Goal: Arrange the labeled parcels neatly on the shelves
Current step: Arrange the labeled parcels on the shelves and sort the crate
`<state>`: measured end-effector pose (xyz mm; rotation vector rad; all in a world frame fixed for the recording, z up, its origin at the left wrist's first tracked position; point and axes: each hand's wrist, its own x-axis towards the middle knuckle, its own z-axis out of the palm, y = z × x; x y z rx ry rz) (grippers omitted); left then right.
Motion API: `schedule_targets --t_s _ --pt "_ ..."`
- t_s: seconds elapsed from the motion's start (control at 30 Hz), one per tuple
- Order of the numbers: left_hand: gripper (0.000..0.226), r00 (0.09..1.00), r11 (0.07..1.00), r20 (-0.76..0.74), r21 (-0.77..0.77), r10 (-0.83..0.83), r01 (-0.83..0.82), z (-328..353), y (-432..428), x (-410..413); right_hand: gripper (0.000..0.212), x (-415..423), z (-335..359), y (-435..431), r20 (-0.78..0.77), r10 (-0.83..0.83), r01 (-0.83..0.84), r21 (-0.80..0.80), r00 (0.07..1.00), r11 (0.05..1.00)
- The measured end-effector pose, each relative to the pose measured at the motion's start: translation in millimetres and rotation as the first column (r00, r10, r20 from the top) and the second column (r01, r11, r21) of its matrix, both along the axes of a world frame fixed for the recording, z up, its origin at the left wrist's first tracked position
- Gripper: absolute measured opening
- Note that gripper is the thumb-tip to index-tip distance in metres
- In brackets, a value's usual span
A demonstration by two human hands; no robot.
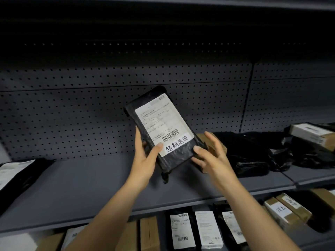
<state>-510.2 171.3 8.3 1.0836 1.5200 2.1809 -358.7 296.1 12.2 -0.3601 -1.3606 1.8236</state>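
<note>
- Centrally, the parcel (159,127), a flat black bag with a white label (161,122), is held in the air over the middle of the shelf (81,178). It is tilted, top end toward the pegboard (72,115), label facing the viewer. Its loose bottom flap hangs close above the shelf, and contact cannot be confirmed.
- Left hand (145,160): grips the lower left edge, thumb laid across the label's corner and fingers curled behind.
- Right hand (212,156): fingers spread and fairly straight, tips against the lower right corner. The hand is blurred, and it appears to steady the parcel rather than clasp it.
- Right half of the shelf: a box (200,137) sits just behind the right hand, with slack black bags (248,156) beyond it toward the right edge.
- Left edge of the shelf: another bag (18,174) lies flat, label up.
- Lower shelf: a row (182,230) of parcels stands on end.
- Risk 1 — slip: only one hand truly grips. The film looks glossy, so the parcel may slide out if the left thumb relaxes before the bottom edge rests on the shelf.
- Risk 2 — collision: the right hand works just beside the box, so a sideways placement could push the box into the bags.
- Risk 3 — topple: a thin, soft parcel stood upright with nothing to lean on may fold or fall flat, hiding the label. The flap could also tuck under and skew it.
</note>
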Motion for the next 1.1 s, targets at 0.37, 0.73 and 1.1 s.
schedule_targets --t_s 0.37,0.73,1.1 --pt "0.075 0.970 0.974 -0.194 -0.202 -0.145 0.106 13.9 -5.1 -21.8 0.079 3.8 -5.3 7.1 0.269 0.202 -0.256 0.184 0.942 0.949" --pt "0.054 0.917 0.966 -0.395 -0.251 -0.044 -0.062 27.9 -15.4 -36.1 0.083 -10.2 -6.6 7.8 0.123 0.077 -0.101 0.202 0.989 0.974" --pt "0.041 0.331 0.824 -0.936 -0.094 0.117 -0.558 17.7 -33.1 -73.1 0.092 -2.9 -8.7 4.6 0.137 -0.044 0.017 0.189 0.990 0.982"
